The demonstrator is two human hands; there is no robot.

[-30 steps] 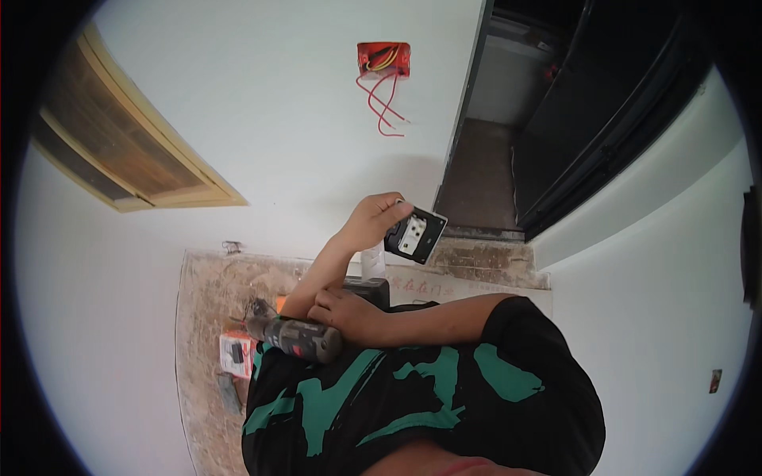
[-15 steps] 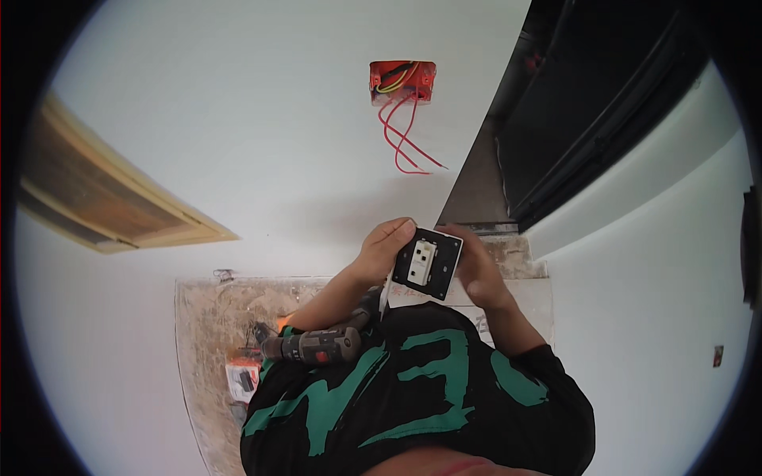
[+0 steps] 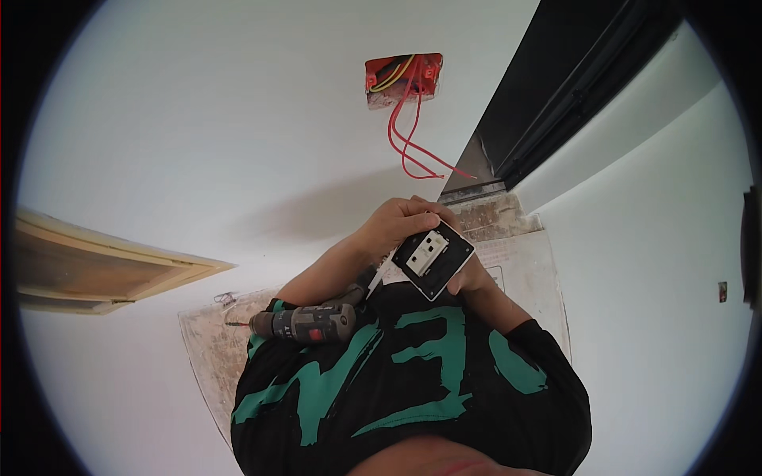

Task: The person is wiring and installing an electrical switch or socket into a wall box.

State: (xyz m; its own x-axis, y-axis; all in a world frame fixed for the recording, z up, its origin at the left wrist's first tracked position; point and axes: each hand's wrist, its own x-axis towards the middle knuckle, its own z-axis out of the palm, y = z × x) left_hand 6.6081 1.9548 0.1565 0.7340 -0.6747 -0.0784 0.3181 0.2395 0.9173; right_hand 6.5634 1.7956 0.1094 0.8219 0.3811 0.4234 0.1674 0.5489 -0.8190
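Chest-high in front of me is a wall switch, a square plate with its black back facing up and a white module with small dark holes in it. My left hand grips its upper left corner, thumb on the edge. Against its lower right side is my right hand, thumb at the edge and the other fingers hidden behind the plate. Beyond both hands, a red wall box is set in the white wall. Several red wires hang out of it, and yellow and dark wires lie inside.
A dark cordless drill lies against my shirt beside my left forearm. At left is a yellowish framed panel. A dark opening runs along the upper right, next to a white wall. Stained floor shows below.
The wall switch has turned and shifted slightly right. My left hand has moved up and right over its corner, and my right hand has moved lower along its side. The view has tilted a little.
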